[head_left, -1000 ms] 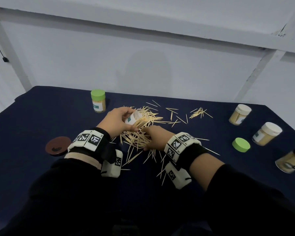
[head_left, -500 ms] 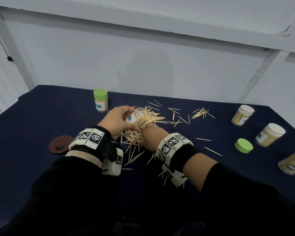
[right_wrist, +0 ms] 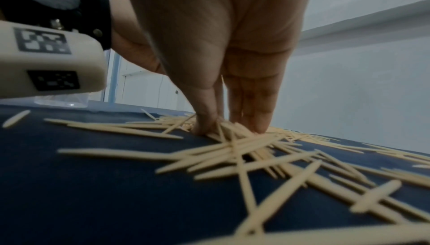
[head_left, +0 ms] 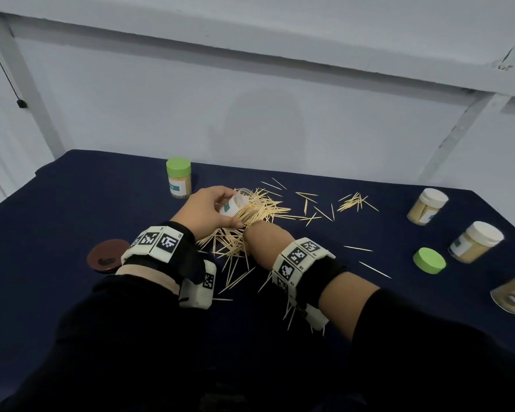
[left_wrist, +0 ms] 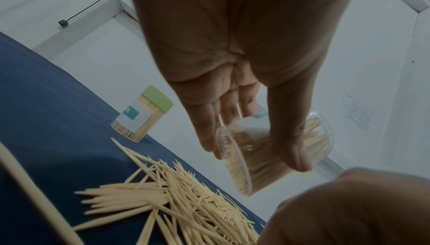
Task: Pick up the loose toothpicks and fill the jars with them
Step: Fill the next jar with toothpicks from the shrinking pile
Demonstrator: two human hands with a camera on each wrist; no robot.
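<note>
Gripping a clear plastic jar (head_left: 234, 205) tipped on its side, partly filled, the left hand (head_left: 204, 211) holds it over the pile of pale wooden toothpicks (head_left: 235, 242) on the dark blue desk (head_left: 57, 209); the right hand (head_left: 259, 242) presses nearly straight fingertips (right_wrist: 258, 127) into that pile, its grip unclosed.

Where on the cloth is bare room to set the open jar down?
Bare cloth lies between the brown lid and the green-lidded jar, and between the scattered toothpicks and the loose green lid. It is crowded around the toothpick pile.
</note>
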